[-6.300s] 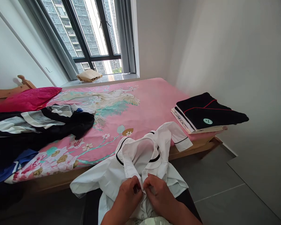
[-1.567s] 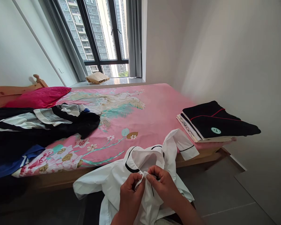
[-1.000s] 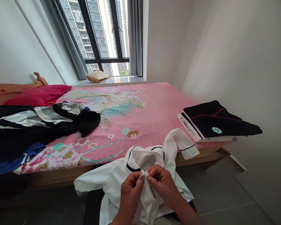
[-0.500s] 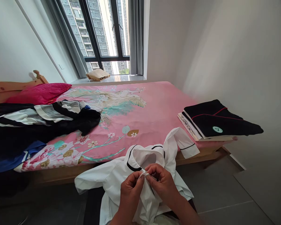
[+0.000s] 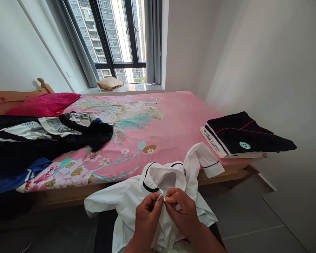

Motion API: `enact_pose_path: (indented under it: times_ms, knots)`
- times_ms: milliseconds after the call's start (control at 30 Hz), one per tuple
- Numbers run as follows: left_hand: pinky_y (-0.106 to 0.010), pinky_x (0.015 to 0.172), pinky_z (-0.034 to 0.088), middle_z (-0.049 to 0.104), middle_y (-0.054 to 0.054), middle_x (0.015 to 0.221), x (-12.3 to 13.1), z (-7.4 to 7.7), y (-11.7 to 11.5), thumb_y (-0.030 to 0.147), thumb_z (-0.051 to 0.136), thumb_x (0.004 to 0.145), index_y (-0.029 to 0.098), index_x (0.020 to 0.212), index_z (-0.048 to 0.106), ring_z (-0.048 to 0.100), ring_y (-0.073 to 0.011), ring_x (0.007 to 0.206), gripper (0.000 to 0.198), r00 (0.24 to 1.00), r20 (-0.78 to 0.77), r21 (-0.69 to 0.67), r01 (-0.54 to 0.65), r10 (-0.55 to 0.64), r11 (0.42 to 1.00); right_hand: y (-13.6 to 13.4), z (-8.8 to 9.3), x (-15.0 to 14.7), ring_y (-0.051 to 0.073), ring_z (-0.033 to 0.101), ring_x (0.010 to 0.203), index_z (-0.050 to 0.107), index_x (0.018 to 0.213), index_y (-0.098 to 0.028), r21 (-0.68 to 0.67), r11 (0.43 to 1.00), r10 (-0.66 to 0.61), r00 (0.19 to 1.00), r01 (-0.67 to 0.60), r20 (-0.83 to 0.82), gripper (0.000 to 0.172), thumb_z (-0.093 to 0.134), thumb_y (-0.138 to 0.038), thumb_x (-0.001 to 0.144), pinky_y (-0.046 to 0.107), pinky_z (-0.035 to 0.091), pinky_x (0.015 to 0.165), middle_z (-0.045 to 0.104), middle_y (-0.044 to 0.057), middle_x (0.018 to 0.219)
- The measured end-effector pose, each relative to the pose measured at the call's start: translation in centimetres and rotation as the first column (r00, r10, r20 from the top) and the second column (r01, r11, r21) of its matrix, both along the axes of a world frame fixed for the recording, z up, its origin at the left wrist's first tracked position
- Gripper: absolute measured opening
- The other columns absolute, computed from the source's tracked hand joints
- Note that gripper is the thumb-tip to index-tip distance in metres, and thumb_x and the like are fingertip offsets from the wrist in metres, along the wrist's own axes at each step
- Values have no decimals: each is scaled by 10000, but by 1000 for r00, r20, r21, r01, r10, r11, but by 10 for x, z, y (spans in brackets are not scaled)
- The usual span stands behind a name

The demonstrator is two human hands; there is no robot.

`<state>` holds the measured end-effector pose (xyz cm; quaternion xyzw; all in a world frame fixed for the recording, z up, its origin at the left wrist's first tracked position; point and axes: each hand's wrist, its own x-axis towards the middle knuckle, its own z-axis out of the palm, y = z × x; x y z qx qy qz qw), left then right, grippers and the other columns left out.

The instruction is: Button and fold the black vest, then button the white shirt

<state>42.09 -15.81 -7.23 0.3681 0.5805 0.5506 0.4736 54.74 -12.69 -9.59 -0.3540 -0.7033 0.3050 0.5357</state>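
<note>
A white shirt (image 5: 130, 196) with black trim on its collar lies spread over my lap, front side up. One sleeve stretches left, and the other rests up on the bed's edge at the right. Just below the collar, my left hand (image 5: 149, 214) pinches one edge of the shirt's front opening between thumb and fingers. Close beside it, my right hand (image 5: 181, 209) pinches the opposite edge, with the fingertips of both hands almost touching. Any button between them is too small and covered to make out.
Ahead is a bed with a pink floral sheet (image 5: 179, 119). Dark and striped clothes (image 5: 55, 137) lie heaped on its left, near a red pillow (image 5: 44, 104). A folded stack topped by a black garment (image 5: 242, 133) sits at the right corner. A beige folded cloth (image 5: 110, 83) rests on the windowsill.
My right hand has shifted slightly down, and its fingers have changed their pinch at the shirt's opening. My left hand stays nearly in place. The shirt's sleeves and the bed items look unchanged.
</note>
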Motion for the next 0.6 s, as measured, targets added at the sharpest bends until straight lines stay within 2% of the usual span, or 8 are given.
enact_pose_path:
  times_ms: [67,200,300,467,600]
  knots:
    - [-200,520,455,656,-15,648,-2,-1,-2,494,673,666,155,793,683,556,-117,565,363,999,22,7,32,-32,999,-1,0,1,126,586,736,524,735,-207,22,1000,14,1000,-15,19,122,542,-101,794,245,480,644,595,34,794]
    - [-171,379,301,437,72,451,-6,-11,-2,558,582,726,158,827,619,351,-51,384,414,991,106,-34,86,-82,996,-2,2,2,132,594,746,546,733,-210,23,999,43,998,-44,51,130,531,-104,806,254,485,659,608,40,807]
    - [-167,350,281,431,92,436,-9,-17,1,550,644,669,176,798,552,336,-44,336,406,990,93,-100,119,-110,988,-2,4,0,130,605,740,553,710,-208,-2,998,57,998,-57,26,130,548,-120,805,245,488,653,620,37,794]
    - [-165,352,268,370,108,411,-17,-15,4,505,612,705,183,785,540,338,-52,329,340,978,-41,-137,197,-204,971,-1,0,-1,137,620,733,574,698,-198,-186,978,83,994,-94,-70,95,589,-161,784,239,485,659,647,34,799]
    - [-165,413,270,336,99,455,-24,-13,3,383,580,750,185,800,595,324,-54,407,205,935,-258,-64,235,-243,970,1,-8,1,145,616,750,596,727,-187,-339,933,95,990,-124,-102,40,600,-190,767,243,475,684,654,38,824]
